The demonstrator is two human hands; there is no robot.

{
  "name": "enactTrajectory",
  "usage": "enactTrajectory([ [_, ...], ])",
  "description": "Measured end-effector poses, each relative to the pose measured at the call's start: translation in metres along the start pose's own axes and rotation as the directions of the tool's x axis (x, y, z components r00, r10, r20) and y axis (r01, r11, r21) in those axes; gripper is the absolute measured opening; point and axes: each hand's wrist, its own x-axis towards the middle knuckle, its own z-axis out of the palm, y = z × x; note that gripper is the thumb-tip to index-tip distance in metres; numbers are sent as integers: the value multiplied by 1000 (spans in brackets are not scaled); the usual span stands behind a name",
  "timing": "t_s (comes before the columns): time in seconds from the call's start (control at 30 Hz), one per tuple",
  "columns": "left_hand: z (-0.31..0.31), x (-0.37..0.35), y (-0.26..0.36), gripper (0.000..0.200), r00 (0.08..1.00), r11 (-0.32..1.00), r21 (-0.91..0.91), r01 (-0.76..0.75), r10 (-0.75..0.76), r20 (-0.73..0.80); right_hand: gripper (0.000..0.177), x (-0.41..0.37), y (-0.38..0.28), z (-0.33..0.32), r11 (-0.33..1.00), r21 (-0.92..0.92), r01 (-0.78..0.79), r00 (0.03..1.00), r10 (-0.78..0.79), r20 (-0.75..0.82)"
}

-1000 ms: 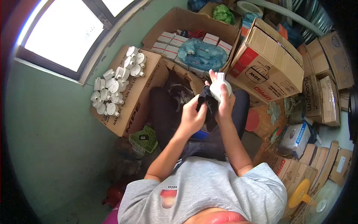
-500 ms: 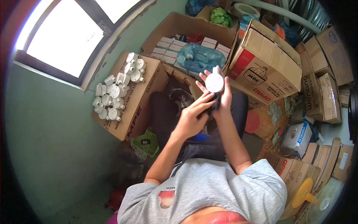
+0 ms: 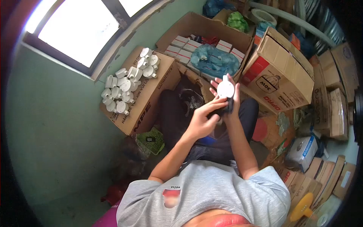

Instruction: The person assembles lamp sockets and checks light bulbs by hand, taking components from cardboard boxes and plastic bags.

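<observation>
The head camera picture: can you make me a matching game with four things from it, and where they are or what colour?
Things:
1. white round piece
2. pile of white pieces
3. blue plastic bag
4. shirt

Places and colours:
A. on top of the MPE carton
B. grey
C. at the right hand, whose fingers are spread
D. on small white boxes in an open carton

Right pairs: 1-C, 2-A, 3-D, 4-B

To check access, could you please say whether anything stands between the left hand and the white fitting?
Nothing visible does: the left hand reaches the lower edge of the white fitting in the right hand; black cloth shows just below.
</observation>
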Motion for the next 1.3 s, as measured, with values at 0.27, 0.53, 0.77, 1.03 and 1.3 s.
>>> enactTrajectory([
  [0.27,2,11,-27,66,960,965,234,-116,169,-222,49,-32,34,3,986,19,-165,981,166,-102],
  [0.53,-34,-28,-43,62,987,988,-154,-14,-11,-161,53,-6,-8,4,973,182,-141,974,170,-149],
  [0.77,-47,-28,-43,72,974,956,248,159,-111,-198,65,-51,46,25,914,-344,-213,974,226,-1],
  [1.03,-155,-20,-51,33,801,786,582,208,205,-563,77,-60,27,15,723,-628,-289,899,430,81],
  [1.3,-331,48,-59,42,682,387,692,609,191,-706,65,-62,23,-28,524,-780,-343,846,533,-14],
])
